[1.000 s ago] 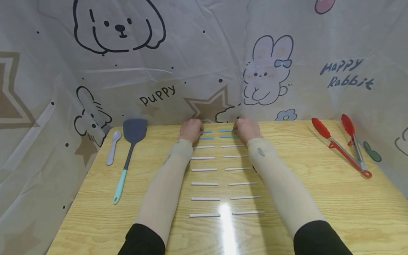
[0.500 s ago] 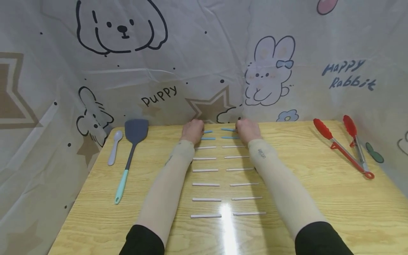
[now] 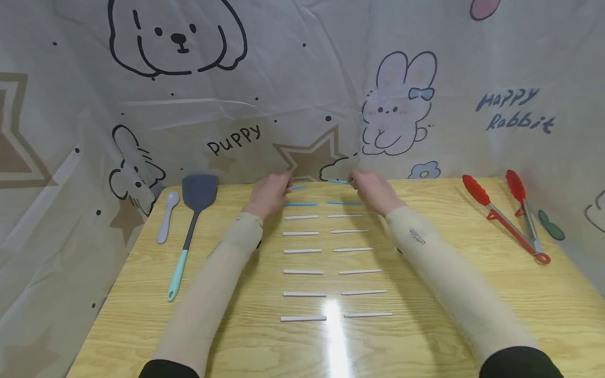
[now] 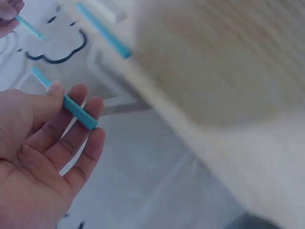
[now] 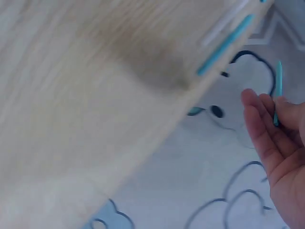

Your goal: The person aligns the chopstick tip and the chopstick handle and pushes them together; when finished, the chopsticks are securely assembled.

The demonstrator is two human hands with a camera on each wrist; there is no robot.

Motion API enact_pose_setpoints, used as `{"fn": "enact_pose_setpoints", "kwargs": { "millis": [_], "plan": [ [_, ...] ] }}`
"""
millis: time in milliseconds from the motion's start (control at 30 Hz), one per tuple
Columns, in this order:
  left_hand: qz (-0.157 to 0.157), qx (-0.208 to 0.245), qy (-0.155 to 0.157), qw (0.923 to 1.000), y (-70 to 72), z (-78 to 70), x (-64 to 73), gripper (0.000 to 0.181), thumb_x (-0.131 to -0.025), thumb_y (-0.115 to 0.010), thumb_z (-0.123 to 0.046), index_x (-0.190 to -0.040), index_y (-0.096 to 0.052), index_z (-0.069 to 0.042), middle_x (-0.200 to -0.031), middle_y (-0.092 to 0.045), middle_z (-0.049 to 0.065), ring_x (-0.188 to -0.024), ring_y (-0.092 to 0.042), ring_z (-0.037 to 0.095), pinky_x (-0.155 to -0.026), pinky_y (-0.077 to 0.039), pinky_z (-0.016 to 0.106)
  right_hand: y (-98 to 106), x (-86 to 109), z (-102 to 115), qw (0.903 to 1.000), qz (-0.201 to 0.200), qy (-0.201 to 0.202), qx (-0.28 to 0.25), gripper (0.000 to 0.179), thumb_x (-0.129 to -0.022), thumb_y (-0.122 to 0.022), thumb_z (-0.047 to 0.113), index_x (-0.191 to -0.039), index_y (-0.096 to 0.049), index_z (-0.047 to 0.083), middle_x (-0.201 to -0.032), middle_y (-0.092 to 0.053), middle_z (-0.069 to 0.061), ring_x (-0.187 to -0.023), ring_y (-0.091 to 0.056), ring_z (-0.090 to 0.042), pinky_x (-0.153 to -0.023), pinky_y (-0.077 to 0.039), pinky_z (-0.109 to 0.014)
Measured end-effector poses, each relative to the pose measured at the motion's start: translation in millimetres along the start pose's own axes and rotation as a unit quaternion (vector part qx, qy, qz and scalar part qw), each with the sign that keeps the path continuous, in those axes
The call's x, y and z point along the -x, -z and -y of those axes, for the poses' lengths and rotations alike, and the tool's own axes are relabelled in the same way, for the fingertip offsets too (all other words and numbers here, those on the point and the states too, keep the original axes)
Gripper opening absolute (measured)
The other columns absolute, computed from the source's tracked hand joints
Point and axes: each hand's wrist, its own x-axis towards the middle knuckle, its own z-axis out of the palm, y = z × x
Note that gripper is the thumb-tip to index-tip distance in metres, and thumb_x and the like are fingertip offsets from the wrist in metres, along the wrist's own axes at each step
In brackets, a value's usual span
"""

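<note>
My left hand (image 3: 270,194) pinches a short blue stick (image 4: 76,110) between thumb and fingers at the table's far edge. Across from it, my right hand (image 3: 376,191) pinches another blue stick (image 5: 279,81) the same way, its tip pointing inward. Both held sticks are raised off the table and slightly tilted. Just nearer lie two more blue sticks, a left one (image 3: 302,203) and a right one (image 3: 343,202). Below these run two columns of pale sticks, a left column (image 3: 302,251) and a right column (image 3: 353,250), each with several sticks.
A white spoon (image 3: 167,218) and a spatula (image 3: 190,231) with a mint handle lie at the left of the wooden table (image 3: 425,336). Red-tipped tongs (image 3: 510,223) lie spread at the right. A printed cloth (image 3: 302,79) hangs behind the table.
Both hands have lifted their blue sticks off the table. The left hand has shifted a little left and up, the right hand slightly upward, with forearms spreading apart.
</note>
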Motion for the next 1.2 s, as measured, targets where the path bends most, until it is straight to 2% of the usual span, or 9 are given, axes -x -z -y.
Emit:
{"fn": "enact_pose_setpoints", "kwargs": {
  "millis": [133,233,367,567,767,867,967,1100,1200],
  "plan": [
    [-0.024,-0.009,-0.029,0.9993,16.5,-2.7,14.1,0.008,-0.096,-0.065,-0.009,-0.102,-0.061,-0.006,-0.093,-0.067,0.008,-0.083,-0.064,0.024,-0.073,-0.055,0.037,16.5,15.3,5.4,0.9988,-0.013,0.044,-0.016,0.041,-0.085,-0.064,-0.018,-0.123,-0.059,-0.006,-0.102,-0.066,-0.018,-0.089,-0.066,-0.03,-0.079,-0.056,-0.04],
    [-0.034,-0.021,-0.041,0.9984,25.4,-5.7,27.8,0.008,-0.097,-0.065,-0.011,-0.102,-0.06,-0.007,-0.09,-0.066,0.007,-0.08,-0.064,0.023,-0.069,-0.054,0.038,26.9,25.5,9.6,0.9985,-0.01,0.044,-0.031,0.04,-0.09,-0.057,-0.017,-0.128,-0.057,-0.004,-0.102,-0.064,-0.015,-0.088,-0.065,-0.028,-0.078,-0.056,-0.039],
    [-0.051,-0.034,-0.059,0.9964,32.8,-12.3,48.6,0.008,-0.099,-0.062,-0.013,-0.102,-0.057,-0.008,-0.082,-0.063,0.005,-0.071,-0.061,0.022,-0.059,-0.051,0.036,37.0,40.2,16.0,0.9972,-0.022,0.05,-0.05,0.027,-0.097,-0.053,-0.008,-0.121,-0.058,0.003,-0.1,-0.063,-0.01,-0.09,-0.063,-0.026,-0.079,-0.054,-0.04],
    [-0.1,-0.045,-0.118,0.9869,46.2,-30.4,81.7,0.008,-0.098,-0.063,-0.012,-0.099,-0.056,-0.009,-0.075,-0.059,0.002,-0.059,-0.054,0.017,-0.049,-0.044,0.033,51.8,73.7,38.1,0.9869,-0.066,0.131,-0.068,0.009,-0.1,-0.056,0.002,-0.104,-0.059,0.008,-0.09,-0.061,-0.003,-0.078,-0.056,-0.019,-0.071,-0.05,-0.037],
    [-0.123,-0.019,-0.167,0.9781,60.3,-49.8,109.5,0.007,-0.097,-0.063,-0.008,-0.104,-0.062,-0.011,-0.087,-0.066,0.0,-0.072,-0.062,0.016,-0.055,-0.049,0.032,63.3,100.2,56.6,0.9823,-0.079,0.147,-0.086,0.007,-0.1,-0.058,0.005,-0.102,-0.062,0.01,-0.088,-0.06,0.003,-0.075,-0.053,-0.012,-0.069,-0.05,-0.032],
    [-0.134,-0.006,-0.18,0.9745,64.1,-55.0,118.2,0.012,-0.097,-0.062,-0.004,-0.107,-0.066,-0.009,-0.095,-0.069,0.001,-0.083,-0.066,0.018,-0.062,-0.053,0.033,68.0,108.5,63.2,0.9786,-0.094,0.157,-0.094,0.007,-0.099,-0.06,0.004,-0.1,-0.061,0.011,-0.086,-0.059,0.006,-0.072,-0.051,-0.01,-0.066,-0.049,-0.029],
    [-0.145,-0.004,-0.193,0.9704,65.9,-58.5,123.2,0.013,-0.096,-0.064,-0.003,-0.107,-0.069,-0.008,-0.097,-0.07,0.002,-0.086,-0.067,0.02,-0.064,-0.054,0.034,71.0,113.0,68.6,0.9689,-0.117,0.193,-0.101,0.011,-0.095,-0.063,-0.001,-0.099,-0.062,0.009,-0.086,-0.061,0.006,-0.072,-0.055,-0.01,-0.067,-0.052,-0.029],
    [-0.157,0.009,-0.211,0.9647,67.3,-63.9,124.4,0.013,-0.096,-0.064,-0.004,-0.108,-0.07,-0.007,-0.097,-0.071,0.004,-0.086,-0.067,0.021,-0.066,-0.055,0.035,72.1,114.7,74.2,0.9554,-0.14,0.241,-0.099,0.015,-0.091,-0.067,-0.005,-0.1,-0.063,0.006,-0.089,-0.065,0.002,-0.077,-0.062,-0.011,-0.072,-0.055,-0.028],
    [-0.163,0.02,-0.224,0.9607,68.5,-68.6,123.1,0.015,-0.096,-0.064,-0.004,-0.109,-0.07,-0.007,-0.097,-0.071,0.004,-0.087,-0.067,0.021,-0.068,-0.055,0.034,71.7,115.1,76.6,0.9523,-0.144,0.253,-0.092,0.014,-0.09,-0.067,-0.005,-0.099,-0.063,0.005,-0.089,-0.066,0.001,-0.079,-0.063,-0.011,-0.073,-0.055,-0.028]
  ]
}}
